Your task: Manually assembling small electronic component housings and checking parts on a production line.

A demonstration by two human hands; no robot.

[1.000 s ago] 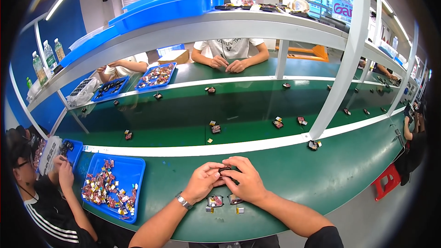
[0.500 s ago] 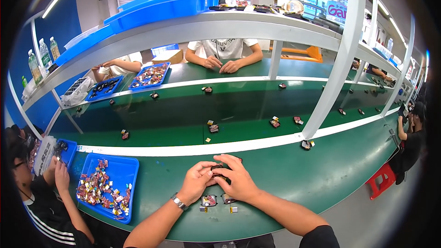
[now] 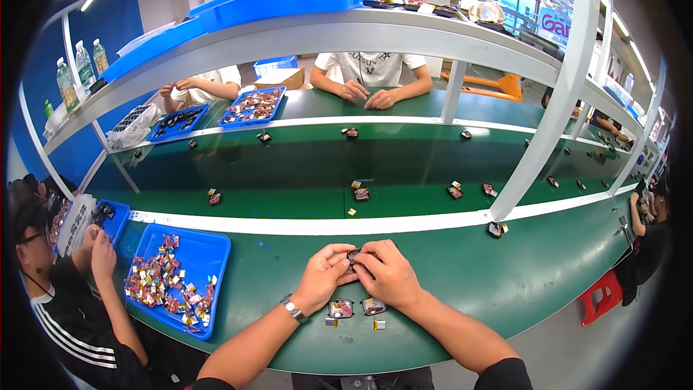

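Note:
My left hand [image 3: 323, 276] and my right hand [image 3: 390, 272] meet over the green bench. Between their fingertips is a small black plastic casing [image 3: 353, 255], mostly covered by the fingers. Both hands are closed around it, the right fingers pressing over its top. Just below them, side by side, lie two dark-rimmed casings with reddish circuit boards inside, a left casing [image 3: 341, 308] and a right casing [image 3: 373, 307]. Beneath each is a small silver battery with a yellow end: the left battery [image 3: 331, 323] and the right battery [image 3: 380, 325].
A blue tray [image 3: 225, 254] of reddish boards with batteries stands to my left, beside a co-worker [image 3: 68, 303]. Beyond the white rail [image 3: 310, 224], a green conveyor belt [image 3: 289, 198] carries spaced-out assemblies. A slanted white post [image 3: 546, 123] rises at right, supporting an overhead shelf [image 3: 303, 42].
The view has shifted, so the scene sits further right. My right fingers have curled in over the casing, where they were stretched out before. The casings and batteries on the bench stay put.

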